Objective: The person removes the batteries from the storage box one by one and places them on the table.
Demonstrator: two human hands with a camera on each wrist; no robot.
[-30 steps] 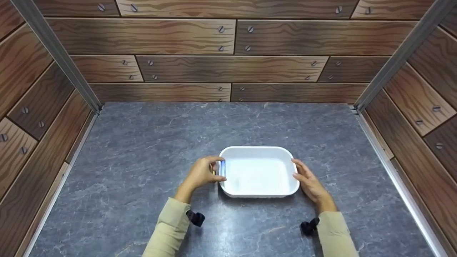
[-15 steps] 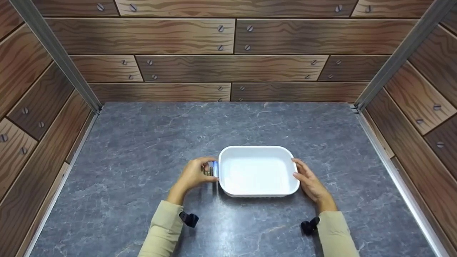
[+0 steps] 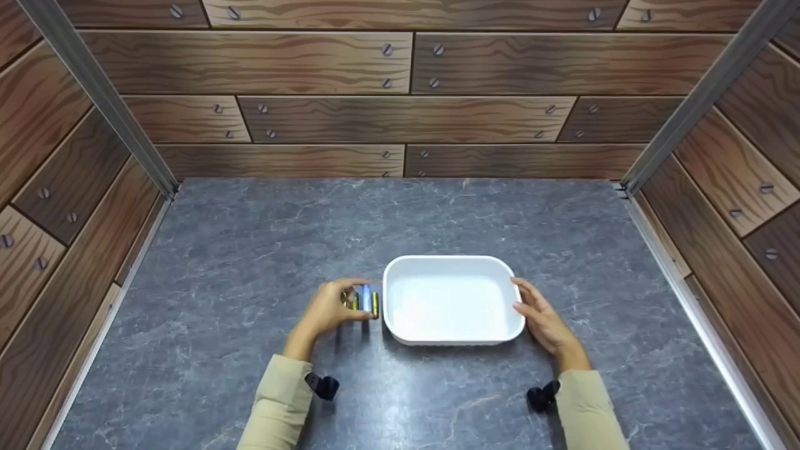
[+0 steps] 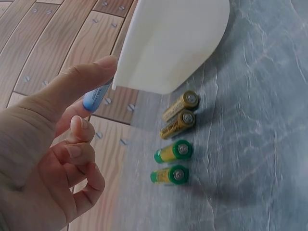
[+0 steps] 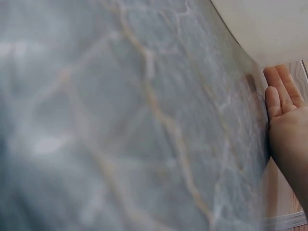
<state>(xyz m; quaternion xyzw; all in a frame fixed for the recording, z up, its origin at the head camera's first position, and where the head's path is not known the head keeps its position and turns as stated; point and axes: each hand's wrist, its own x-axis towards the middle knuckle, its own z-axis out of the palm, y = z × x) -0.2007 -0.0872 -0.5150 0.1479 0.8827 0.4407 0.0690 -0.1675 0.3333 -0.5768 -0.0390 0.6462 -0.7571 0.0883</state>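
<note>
A blue battery (image 3: 367,298) is pinched between the thumb and a finger of my left hand (image 3: 326,307), just left of the white plastic tub (image 3: 453,342). In the left wrist view the blue battery (image 4: 96,98) is raised over the table near the tub's rim, and the other fingers curl loosely below. Two gold batteries (image 4: 179,122) and two green batteries (image 4: 172,151) lie in a row on the table beneath this hand. My right hand (image 3: 547,322) rests against the tub's right end, its fingertips and thumb at the rim. Most of that hand is cut off in the right wrist view.
The grey marbled tabletop (image 3: 281,231) spreads around the tub. Wood-patterned walls (image 3: 325,119) with metal corner posts (image 3: 100,94) stand at the back and both sides. A small black camera (image 3: 322,385) is strapped at each wrist.
My left hand has drawn left, bringing the blue battery from over the tub's left rim to outside it. A gold battery beside the tub has come into view. Right hand and tub stay put.
</note>
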